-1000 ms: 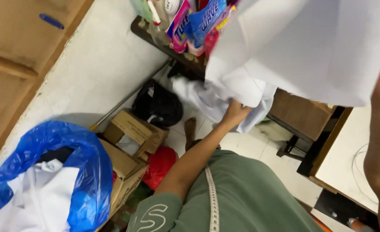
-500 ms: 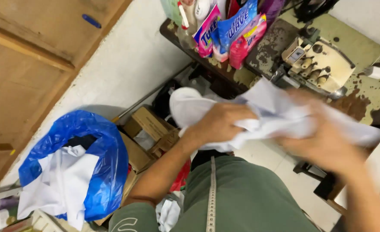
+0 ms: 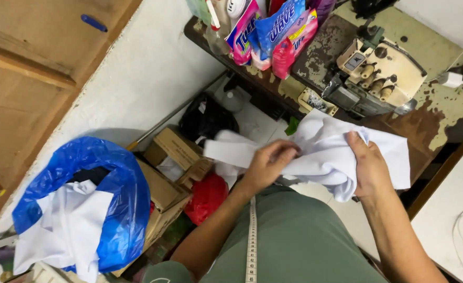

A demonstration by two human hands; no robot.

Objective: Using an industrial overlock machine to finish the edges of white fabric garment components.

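Observation:
A bunched white cloth (image 3: 320, 149) hangs in front of my chest, held by both hands. My left hand (image 3: 267, 163) grips its left part, fingers curled into the fabric. My right hand (image 3: 366, 166) clutches the right part, with a flap of cloth hanging past it. A white measuring tape (image 3: 252, 246) lies down my green shirt. Behind the cloth stands a cream sewing machine (image 3: 378, 73) on a worn table (image 3: 425, 118).
A blue plastic bag (image 3: 111, 194) full of white cloth sits at lower left. Cardboard boxes (image 3: 176, 154), a red bag (image 3: 206, 196) and a black bag (image 3: 205, 119) lie on the floor by the white wall. Colourful packets (image 3: 270, 31) stand on the table's far end.
The cloth was spread wide above me, then gathered down. Now both hands hold it bunched and steadier, with my right hand closed on its right part.

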